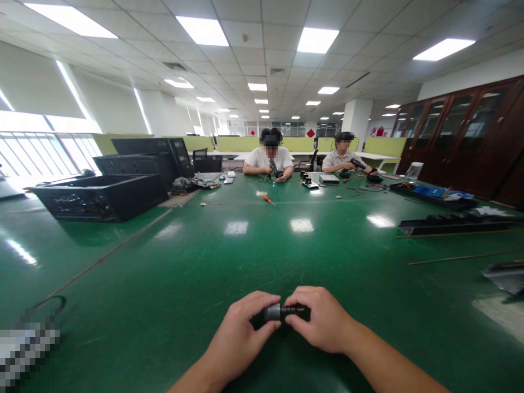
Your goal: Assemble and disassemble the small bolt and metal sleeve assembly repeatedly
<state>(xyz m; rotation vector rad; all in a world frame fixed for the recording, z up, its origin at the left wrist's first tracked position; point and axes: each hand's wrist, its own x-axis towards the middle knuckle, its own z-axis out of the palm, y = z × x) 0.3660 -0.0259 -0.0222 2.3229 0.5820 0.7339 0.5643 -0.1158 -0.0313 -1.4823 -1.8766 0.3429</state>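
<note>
Low in the head view, both hands meet over the green table. My left hand (243, 330) is closed, its thumb and fingers gripping a short grey metal cylinder (273, 312). On its right, a dark ribbed shaft (290, 310) lies in line with the cylinder. My right hand (325, 319) pinches this shaft, and the palm hides the far end. I cannot tell whether cylinder and shaft are one piece or two.
The green table (164, 284) stretches forward. An orange screwdriver (269, 201) lies farther off. Black computer cases (102, 191) stand at left, black trays (454, 222) at right. Two people sit across the table, one in a white shirt (254, 158), both holding tools.
</note>
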